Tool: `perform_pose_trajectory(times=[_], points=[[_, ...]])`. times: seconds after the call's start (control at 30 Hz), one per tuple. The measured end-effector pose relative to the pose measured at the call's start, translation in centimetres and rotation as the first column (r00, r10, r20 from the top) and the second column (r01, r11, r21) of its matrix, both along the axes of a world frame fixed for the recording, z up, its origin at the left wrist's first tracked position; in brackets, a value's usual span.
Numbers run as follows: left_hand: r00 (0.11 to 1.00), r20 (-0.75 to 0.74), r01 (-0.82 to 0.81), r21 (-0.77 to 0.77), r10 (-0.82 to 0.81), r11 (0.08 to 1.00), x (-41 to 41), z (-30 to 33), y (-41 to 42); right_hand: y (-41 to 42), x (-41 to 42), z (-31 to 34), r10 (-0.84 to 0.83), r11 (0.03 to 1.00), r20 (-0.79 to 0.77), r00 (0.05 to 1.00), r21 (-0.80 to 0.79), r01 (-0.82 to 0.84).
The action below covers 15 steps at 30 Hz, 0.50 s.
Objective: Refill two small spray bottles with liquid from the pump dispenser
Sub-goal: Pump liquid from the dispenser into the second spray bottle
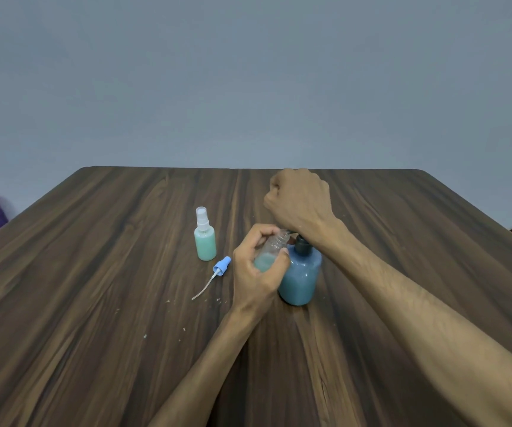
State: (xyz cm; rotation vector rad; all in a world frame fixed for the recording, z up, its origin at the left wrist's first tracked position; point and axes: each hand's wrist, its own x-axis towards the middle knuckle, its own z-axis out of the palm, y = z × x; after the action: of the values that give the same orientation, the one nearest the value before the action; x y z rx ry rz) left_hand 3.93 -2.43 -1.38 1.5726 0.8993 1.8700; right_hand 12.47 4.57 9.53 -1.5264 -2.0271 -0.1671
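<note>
The left hand (256, 266) grips one open spray bottle (271, 252); the right hand (299, 201), fingers curled, presses the pump dispenser (301, 272). One filled bottle (205, 241) stands to the left.

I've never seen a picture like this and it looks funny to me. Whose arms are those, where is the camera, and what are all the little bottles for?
There is no machine here. The arms belong to a person, and the camera sits on that person's head, looking forward and down, so you see what they see.

The left hand holds a small open spray bottle, tilted, with a little green liquid inside. Its mouth is up by the spout of a big blue pump dispenser. The right hand is above the pump, fist curled; the pump top is hidden beneath it, so it is probably pressing down.

On the wooden table stands another spray bottle, full of green liquid with its white sprayer on. Beside it lies a blue spray cap with a thin tube, likely from the held bottle.
</note>
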Motion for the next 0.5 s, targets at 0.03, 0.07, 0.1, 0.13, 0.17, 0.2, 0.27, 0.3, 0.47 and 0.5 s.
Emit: perform_pose_trajectory(times=[0.03, 0.07, 0.1, 0.13, 0.17, 0.2, 0.27, 0.3, 0.47, 0.5], points=[[1.000, 0.001, 0.000, 0.001, 0.000, 1.000, -0.06, -0.04, -0.04, -0.12, -0.08, -0.06, 0.001, 1.000, 0.010, 1.000, -0.007, -0.001], [1.000, 0.003, -0.003, 0.000, 0.003, 1.000, -0.10, -0.03, -0.04, -0.23, -0.18, 0.11, 0.002, 1.000, 0.015, 1.000, -0.004, -0.002], [1.000, 0.001, -0.009, 0.001, 0.009, 1.000, -0.14, 0.00, -0.03, -0.26, -0.24, 0.39, 0.004, 1.000, 0.009, 1.000, 0.007, -0.004], [1.000, -0.002, -0.014, 0.003, 0.014, 1.000, -0.10, 0.02, -0.06, -0.15, -0.20, 0.64, 0.005, 1.000, -0.006, 1.000, 0.026, -0.005], [1.000, -0.003, -0.018, 0.005, 0.018, 1.000, -0.06, 0.08, -0.08, 0.04, -0.07, 0.81, 0.004, 0.999, -0.023, 1.000, 0.045, -0.003], [1.000, -0.003, -0.015, 0.007, 0.015, 1.000, 0.01, 0.12, -0.06, 0.15, 0.03, 0.80, -0.002, 0.999, -0.030, 1.000, 0.048, 0.003], [1.000, 0.004, -0.004, 0.008, 0.004, 1.000, 0.03, 0.09, -0.04, -0.14, 0.04, 0.36, -0.006, 1.000, -0.005, 1.000, 0.018, 0.006], [1.000, 0.009, -0.003, 0.008, 0.003, 1.000, -0.06, 0.01, -0.05, -0.31, -0.05, 0.15, -0.001, 1.000, 0.007, 1.000, 0.004, 0.001], [1.000, 0.006, -0.006, 0.016, 0.006, 1.000, -0.12, -0.04, 0.02, 0.00, -0.06, 0.87, 0.001, 0.998, -0.040, 0.999, 0.060, 0.002], [1.000, 0.004, -0.002, 0.014, 0.002, 1.000, -0.05, -0.01, 0.09, 0.13, 0.01, 0.82, -0.005, 0.998, -0.037, 0.999, 0.057, 0.007]])
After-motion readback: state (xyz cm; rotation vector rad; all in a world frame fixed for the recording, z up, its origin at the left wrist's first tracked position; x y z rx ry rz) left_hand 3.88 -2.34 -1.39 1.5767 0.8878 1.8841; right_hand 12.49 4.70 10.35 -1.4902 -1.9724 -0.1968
